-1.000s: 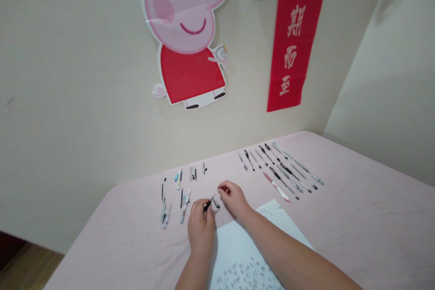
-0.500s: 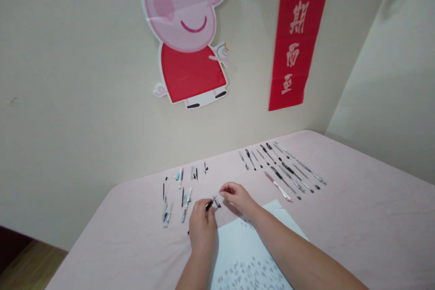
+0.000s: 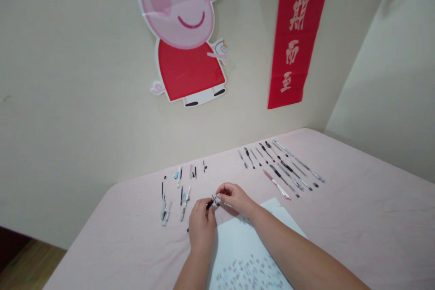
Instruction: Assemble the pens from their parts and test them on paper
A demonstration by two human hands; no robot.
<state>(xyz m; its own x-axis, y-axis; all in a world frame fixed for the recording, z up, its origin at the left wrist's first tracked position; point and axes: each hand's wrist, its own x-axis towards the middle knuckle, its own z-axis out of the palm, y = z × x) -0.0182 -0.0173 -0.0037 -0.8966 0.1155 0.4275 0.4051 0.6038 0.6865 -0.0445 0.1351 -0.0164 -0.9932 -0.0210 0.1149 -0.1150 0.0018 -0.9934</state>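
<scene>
A sheet of writing (image 3: pixel 238 240) lies at the near edge of the pink-covered table (image 3: pixel 356 217). Mid-table, my left hand (image 3: pixel 202 219) closes on a black pen part (image 3: pixel 210 204), its long axis pointing to the far edge, leaning right. My right hand (image 3: pixel 234 197) bunches its fingertips beside the tip; their hold I can't tell. Pens (image 3: pixel 284 181) lie toward the far right corner, before a wall (image 3: pixel 102 77).
</scene>
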